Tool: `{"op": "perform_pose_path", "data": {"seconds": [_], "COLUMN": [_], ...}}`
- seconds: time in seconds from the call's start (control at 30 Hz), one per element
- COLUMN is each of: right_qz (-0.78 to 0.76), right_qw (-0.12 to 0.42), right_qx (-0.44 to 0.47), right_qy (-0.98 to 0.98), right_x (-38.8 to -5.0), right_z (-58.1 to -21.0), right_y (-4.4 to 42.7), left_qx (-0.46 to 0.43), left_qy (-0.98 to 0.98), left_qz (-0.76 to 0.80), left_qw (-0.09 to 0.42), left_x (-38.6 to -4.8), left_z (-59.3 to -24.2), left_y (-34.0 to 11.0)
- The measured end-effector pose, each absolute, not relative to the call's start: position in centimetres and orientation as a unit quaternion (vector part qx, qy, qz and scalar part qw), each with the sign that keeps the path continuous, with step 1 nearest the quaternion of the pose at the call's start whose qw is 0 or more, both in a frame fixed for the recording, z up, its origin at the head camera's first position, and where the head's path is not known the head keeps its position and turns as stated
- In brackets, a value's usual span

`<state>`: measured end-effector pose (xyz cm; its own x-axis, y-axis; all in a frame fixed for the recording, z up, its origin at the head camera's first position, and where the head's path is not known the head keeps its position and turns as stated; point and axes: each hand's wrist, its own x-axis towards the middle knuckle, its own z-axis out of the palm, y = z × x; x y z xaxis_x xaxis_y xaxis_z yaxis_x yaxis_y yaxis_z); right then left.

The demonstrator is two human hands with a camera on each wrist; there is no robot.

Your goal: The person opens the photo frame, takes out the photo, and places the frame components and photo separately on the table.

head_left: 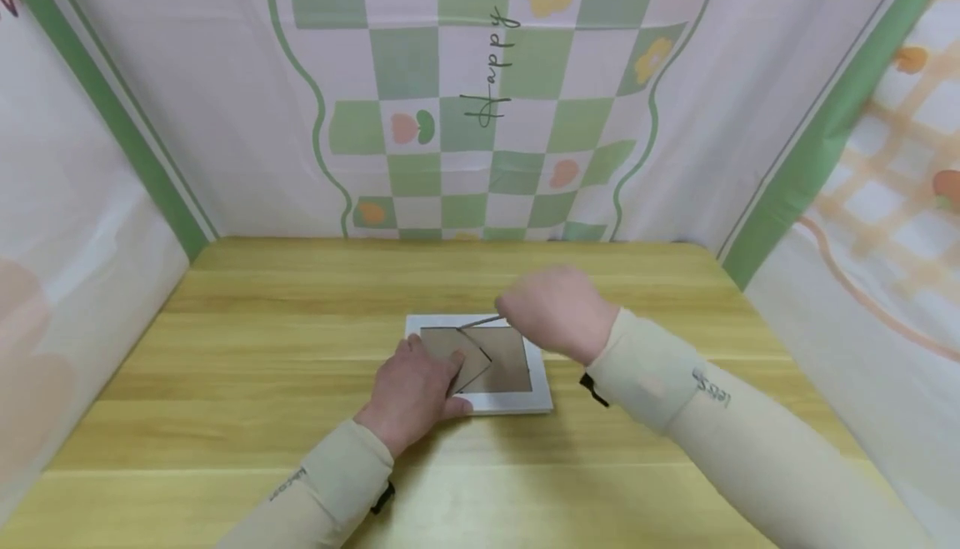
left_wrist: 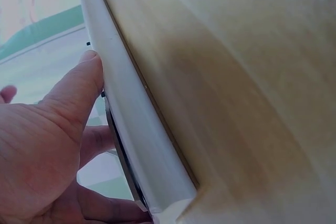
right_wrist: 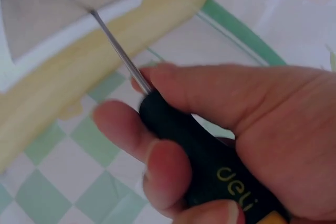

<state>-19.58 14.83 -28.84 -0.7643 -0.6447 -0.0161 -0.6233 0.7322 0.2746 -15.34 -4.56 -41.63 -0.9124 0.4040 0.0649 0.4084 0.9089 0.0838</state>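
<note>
A white picture frame [head_left: 517, 403] lies flat on the table, its brown backing board [head_left: 513, 357] facing up. Dark slanting lines cross the board in a V. My left hand [head_left: 411, 391] grips the frame's near left corner, thumb against the rim's outer side and fingers over the back. Small dark tabs [left_wrist: 88, 43] stick out along the rim in the left wrist view. In my right hand [head_left: 558, 311] is a screwdriver with a dark "deli" handle [right_wrist: 210, 166], held above the frame's far right part. Its thin metal shaft [right_wrist: 118, 48] slopes to the board's far edge.
The frame rests on a wood-grain table [head_left: 300, 316]. Behind the table hangs a green-and-white checked cloth [head_left: 465, 132], and more printed cloth [head_left: 862, 282] borders the right side. Both forearms wear pale sleeves [head_left: 735, 416].
</note>
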Motion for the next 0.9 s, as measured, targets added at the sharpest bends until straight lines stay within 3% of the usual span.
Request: {"op": "perform_pose_path", "data": {"seconds": [0.1, 0.27, 0.67, 0.9], "right_qz": [-0.127, -0.114, -0.079, -0.082], "right_qw": [-0.056, -0.143, -0.244, -0.266], "right_qx": [0.328, 0.328, 0.305, 0.302], "right_qy": [-0.935, -0.927, -0.917, -0.911], "right_x": [-21.5, -24.0, -27.5, -28.8], "right_z": [-27.2, -25.4, -23.2, -22.8], "right_y": [14.1, 13.4, 11.8, 11.0], "left_qx": [-0.208, -0.209, -0.205, -0.205], "left_qy": [-0.976, -0.976, -0.978, -0.977], "left_qz": [-0.053, -0.050, -0.034, -0.037], "left_qw": [0.024, 0.035, 0.022, 0.032], "left_x": [-15.3, -15.1, -15.2, -15.2], "left_z": [-41.5, -41.5, -41.3, -41.3], "left_y": [-4.6, -4.7, -4.7, -4.7]}}
